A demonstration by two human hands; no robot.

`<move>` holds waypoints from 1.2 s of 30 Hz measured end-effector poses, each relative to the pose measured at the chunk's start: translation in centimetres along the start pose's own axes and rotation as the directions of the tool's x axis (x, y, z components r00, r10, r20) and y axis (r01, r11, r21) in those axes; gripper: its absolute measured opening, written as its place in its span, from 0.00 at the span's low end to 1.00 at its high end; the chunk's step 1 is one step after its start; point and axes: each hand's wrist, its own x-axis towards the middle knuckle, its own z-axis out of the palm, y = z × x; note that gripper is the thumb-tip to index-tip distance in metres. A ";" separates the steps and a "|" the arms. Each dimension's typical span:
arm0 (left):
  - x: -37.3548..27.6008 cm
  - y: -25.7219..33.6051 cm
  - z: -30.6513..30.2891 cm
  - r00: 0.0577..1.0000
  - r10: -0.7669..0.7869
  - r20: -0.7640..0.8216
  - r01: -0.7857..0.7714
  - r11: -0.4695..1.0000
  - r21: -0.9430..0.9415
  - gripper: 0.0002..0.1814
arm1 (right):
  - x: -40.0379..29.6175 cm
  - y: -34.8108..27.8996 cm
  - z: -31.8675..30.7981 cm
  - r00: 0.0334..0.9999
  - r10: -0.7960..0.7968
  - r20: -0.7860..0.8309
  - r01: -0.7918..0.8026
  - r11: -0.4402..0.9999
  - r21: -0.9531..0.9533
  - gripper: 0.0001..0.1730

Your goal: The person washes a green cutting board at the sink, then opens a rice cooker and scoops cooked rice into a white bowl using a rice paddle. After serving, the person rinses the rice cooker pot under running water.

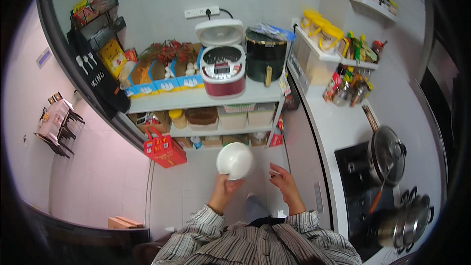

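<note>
A white bowl (234, 160) is held by its near rim in my left hand (225, 190), above the floor in front of the shelf unit. Its inside faces up and looks bare. My right hand (284, 184) hangs to the right of the bowl, apart from it, with fingers spread and nothing in them. Beyond both hands, a red and white rice cooker (223, 81) stands on the top shelf with its lid (219, 32) raised. White grains, apparently cooked rice, show in its dark inner pot (222, 56).
A black air fryer (265, 57) stands right of the cooker, with blue cardboard trays (167, 84) holding eggs and dried chillies to the left. A red gift bag (165, 151) sits on the floor. Along the right counter (323, 125) are a lidded wok (388, 154) and a steamer pot (408, 224).
</note>
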 end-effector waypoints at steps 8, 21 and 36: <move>10.6 11.9 -4.2 0.793 0.355 -0.496 -0.356 0.930 0.096 0.23 | 18.0 -6.4 2.2 0.992 -0.118 0.046 0.116 0.992 0.044 0.18; 28.8 25.0 -17.6 0.783 0.335 -0.524 -0.349 0.934 0.076 0.22 | 39.1 -11.2 10.9 0.947 -0.316 0.050 0.319 0.919 -0.233 0.12; 37.1 29.0 -21.3 0.865 0.129 -0.485 -0.128 0.991 0.035 0.23 | 61.1 -16.9 16.0 0.955 -0.179 0.236 0.265 0.161 -0.951 0.08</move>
